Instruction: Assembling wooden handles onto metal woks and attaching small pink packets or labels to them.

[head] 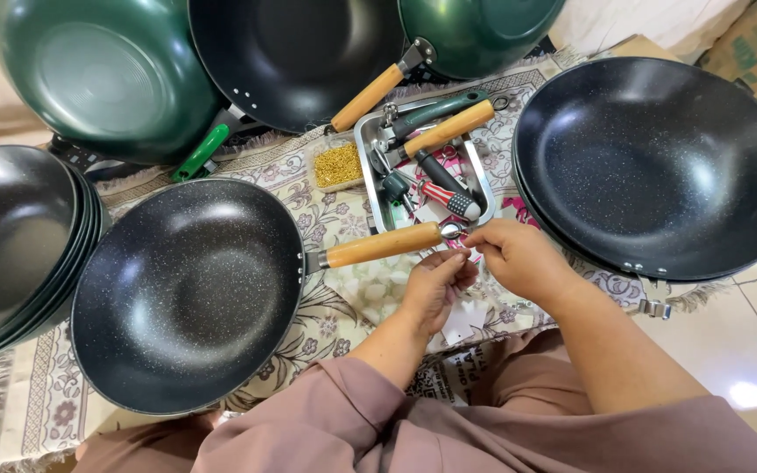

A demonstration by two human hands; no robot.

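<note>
A black speckled wok (186,293) with a wooden handle (383,244) lies on the patterned mat in front of me. Both hands meet at the handle's metal end ring (451,230). My left hand (435,285) pinches something small just below the ring; what it is I cannot make out. My right hand (519,254) has its fingertips at the ring from the right. A metal tray (370,166) beyond holds a loose wooden handle (449,129), screwdrivers and other tools.
A stack of handle-less black woks (659,166) sits at right, another stack (10,245) at left. Green-backed woks (107,70) and a black wok (300,52) lean at the back. A small box of gold fasteners (337,165) sits beside the tray. White tags (466,315) lie near my wrists.
</note>
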